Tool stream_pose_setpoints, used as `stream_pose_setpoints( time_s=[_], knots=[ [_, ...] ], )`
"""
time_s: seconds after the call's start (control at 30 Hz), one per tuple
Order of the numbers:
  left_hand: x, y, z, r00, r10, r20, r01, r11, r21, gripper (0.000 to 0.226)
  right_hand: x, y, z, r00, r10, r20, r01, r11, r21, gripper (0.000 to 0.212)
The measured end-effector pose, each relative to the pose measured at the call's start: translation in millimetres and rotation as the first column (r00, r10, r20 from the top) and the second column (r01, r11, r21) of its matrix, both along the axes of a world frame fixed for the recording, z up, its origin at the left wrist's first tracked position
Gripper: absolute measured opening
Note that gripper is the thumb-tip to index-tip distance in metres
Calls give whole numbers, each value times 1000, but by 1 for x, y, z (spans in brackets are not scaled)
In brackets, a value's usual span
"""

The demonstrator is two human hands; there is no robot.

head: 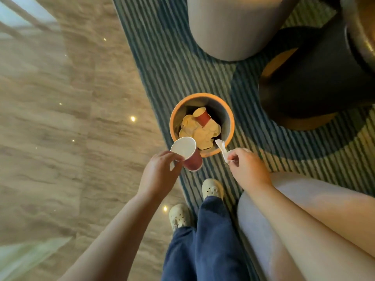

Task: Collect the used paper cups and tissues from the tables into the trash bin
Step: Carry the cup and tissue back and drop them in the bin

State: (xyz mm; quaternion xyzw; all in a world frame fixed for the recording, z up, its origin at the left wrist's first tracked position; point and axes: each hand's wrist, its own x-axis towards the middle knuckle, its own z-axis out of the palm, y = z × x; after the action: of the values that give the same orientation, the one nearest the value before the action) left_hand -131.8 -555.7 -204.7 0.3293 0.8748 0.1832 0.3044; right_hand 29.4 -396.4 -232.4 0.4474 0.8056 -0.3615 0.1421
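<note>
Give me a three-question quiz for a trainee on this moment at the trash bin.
1. True or false: the left hand holds a red paper cup.
2. What does the right hand pinch? A) a spoon B) a white tissue C) a lid
3. In a few words: what surface does the trash bin stand on?

Key: 1 true; 2 B; 3 the striped carpet.
</note>
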Motion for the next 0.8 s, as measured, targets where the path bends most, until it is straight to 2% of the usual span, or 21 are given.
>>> stream_pose_setpoints(
  time_s=[0.17, 0.3, 0.43, 0.57, 0.7, 0.8],
  knots=[
    [-12, 15, -78, 1000, -2, 11, 3, 1000, -27, 15, -15, 6, -71, 998, 64, 13, -64, 998, 14, 6],
    [-15, 29, -129, 1000, -13, 4, 13, 1000, -18, 16, -22, 10, -119, 1000, 20, 2, -20, 999, 47, 8],
    [-7, 37, -159, 998, -21, 52, 23, 999, -37, 24, -23, 10, -148, 999, 18, -33, -17, 999, 38, 29],
    [-2, 40, -160, 995, -70, 76, 74, 996, -47, 32, -19, 10, -148, 997, 56, -46, -54, 998, 33, 51],
    [-5, 43, -131, 992, -120, 31, 120, 993, -11, 32, -19, 11, -114, 994, 31, -108, -24, 998, 64, 55],
    [-12, 56, -86, 988, -136, -69, 139, 989, 46, 35, -27, 16, -66, 984, 4, -179, 15, 994, 106, 57]
  ],
)
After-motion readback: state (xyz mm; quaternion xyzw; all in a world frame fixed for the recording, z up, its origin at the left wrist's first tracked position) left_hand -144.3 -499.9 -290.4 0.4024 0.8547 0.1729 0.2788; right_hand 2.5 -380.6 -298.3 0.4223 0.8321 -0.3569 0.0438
